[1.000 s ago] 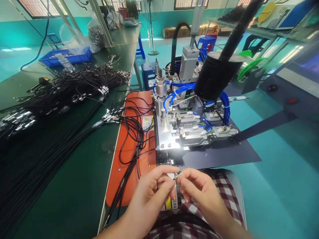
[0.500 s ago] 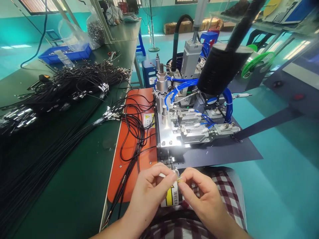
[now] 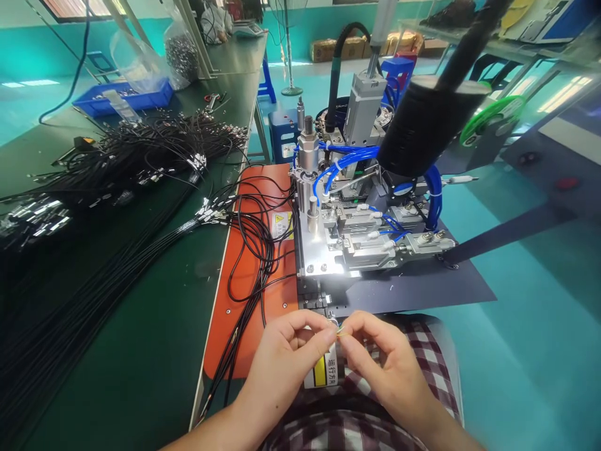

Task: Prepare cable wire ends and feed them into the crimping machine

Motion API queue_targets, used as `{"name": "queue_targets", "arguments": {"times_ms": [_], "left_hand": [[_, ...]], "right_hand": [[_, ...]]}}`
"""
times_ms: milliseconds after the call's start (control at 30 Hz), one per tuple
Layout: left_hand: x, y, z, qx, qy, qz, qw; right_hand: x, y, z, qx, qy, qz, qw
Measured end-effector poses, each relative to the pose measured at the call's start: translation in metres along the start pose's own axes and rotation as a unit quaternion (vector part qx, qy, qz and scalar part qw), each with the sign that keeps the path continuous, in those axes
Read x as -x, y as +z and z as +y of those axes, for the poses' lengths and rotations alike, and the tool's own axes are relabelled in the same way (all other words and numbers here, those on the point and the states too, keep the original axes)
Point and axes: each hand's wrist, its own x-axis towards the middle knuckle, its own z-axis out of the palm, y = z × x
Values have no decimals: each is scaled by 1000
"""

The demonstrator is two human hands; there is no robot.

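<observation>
Brought thumb of left hand [image 3: 290, 357] nearer to index finger since one second ago, now pinching thin wires [image 3: 340, 331] in fingertips of both this and right hand [image 3: 393, 358], near the machine [image 3: 319, 255].

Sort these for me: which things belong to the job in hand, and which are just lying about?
Seemingly in the job:
thin wires, pinched by the left hand and right hand
black cables on the orange board
metal machine in front, probably

Seemingly just lying about:
cardboard boxes at the back
a blue stool behind the machine
</observation>
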Motion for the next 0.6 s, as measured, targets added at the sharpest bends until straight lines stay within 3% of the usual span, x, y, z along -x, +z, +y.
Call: {"name": "queue_targets", "arguments": {"times_ms": [233,600], "left_hand": [[0,1,-2,3,5,-4,1000],[-2,-1,-4,-9,-3,-11,1000]], "right_hand": [[-6,-4,-16,11,-12,9,1000],[-10,-1,-15,55,1,42,998]]}}
